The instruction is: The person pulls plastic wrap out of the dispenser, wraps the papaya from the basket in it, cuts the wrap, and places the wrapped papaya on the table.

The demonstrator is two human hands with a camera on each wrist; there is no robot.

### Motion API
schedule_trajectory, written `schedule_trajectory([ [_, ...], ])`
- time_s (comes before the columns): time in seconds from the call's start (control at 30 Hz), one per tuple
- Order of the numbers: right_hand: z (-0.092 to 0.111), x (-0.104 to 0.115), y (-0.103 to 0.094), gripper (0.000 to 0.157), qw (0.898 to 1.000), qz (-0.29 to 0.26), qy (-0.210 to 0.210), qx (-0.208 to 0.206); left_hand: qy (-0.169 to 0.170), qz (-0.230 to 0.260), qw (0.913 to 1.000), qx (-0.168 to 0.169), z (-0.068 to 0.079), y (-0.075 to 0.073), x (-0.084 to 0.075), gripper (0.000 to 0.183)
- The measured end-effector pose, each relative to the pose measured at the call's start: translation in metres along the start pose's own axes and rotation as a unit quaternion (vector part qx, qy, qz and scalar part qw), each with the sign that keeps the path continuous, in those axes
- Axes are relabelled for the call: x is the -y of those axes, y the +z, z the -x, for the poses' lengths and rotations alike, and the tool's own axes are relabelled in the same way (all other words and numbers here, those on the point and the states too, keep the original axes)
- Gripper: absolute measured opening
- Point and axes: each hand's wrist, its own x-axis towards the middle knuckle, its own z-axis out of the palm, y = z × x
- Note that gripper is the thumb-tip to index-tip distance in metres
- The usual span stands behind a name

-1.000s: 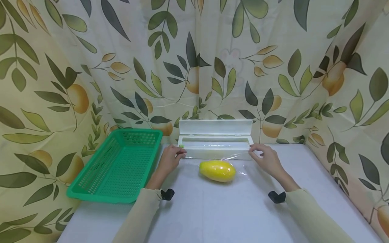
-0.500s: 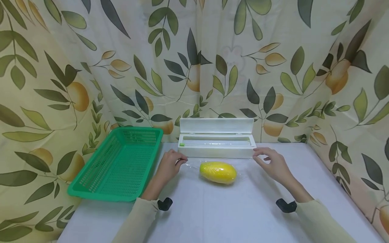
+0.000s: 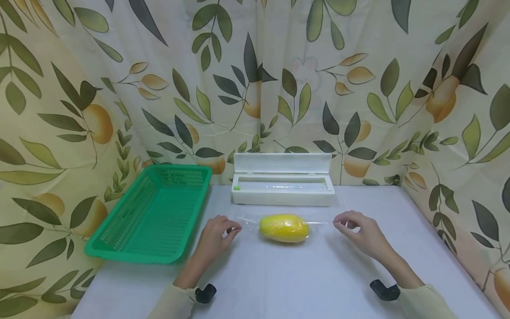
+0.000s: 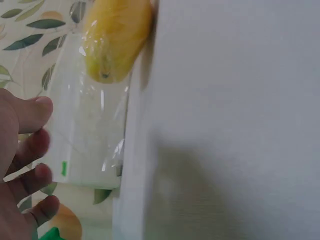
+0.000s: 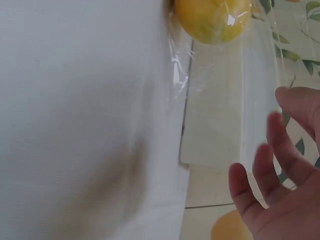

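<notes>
A yellow oblong fruit [image 3: 283, 228] lies on the white table, covered in clear, shiny cling film [image 3: 249, 222]. Film sticks out past both of its ends. My left hand [image 3: 217, 237] is to its left, thumb and forefinger pinching the film's edge. On the other side my right hand [image 3: 361, 231] pinches the opposite end, and a taut strip runs between it and the fruit. Both wrist views show the remaining fingers loosely bent. Behind the fruit stands a white cling film dispenser [image 3: 283, 198], its lid [image 3: 283, 163] raised and a roll inside.
A green plastic basket [image 3: 157, 258] with slotted sides stands at the left of the table. The dispenser carries a small green slider [image 3: 237, 188] at its left end. A leaf-patterned curtain [image 3: 279, 110] encloses the back and sides.
Both hands have come back from the dispenser's front toward me, and the film between them now lies level with the fruit instead of across the dispenser. The fruit has stayed put.
</notes>
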Motion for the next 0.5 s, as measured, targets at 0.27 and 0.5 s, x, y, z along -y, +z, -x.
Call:
schedule_trajectory([
  [0.27,0.009,-0.008,0.007,0.006,0.997,-0.066,0.000,0.051,-0.102,0.079,0.9901,0.055,0.010,0.002,-0.008,0.006],
  [0.5,0.008,-0.011,0.010,0.008,0.994,-0.090,0.011,0.053,-0.242,0.131,0.9607,0.032,0.004,0.005,-0.015,0.016],
])
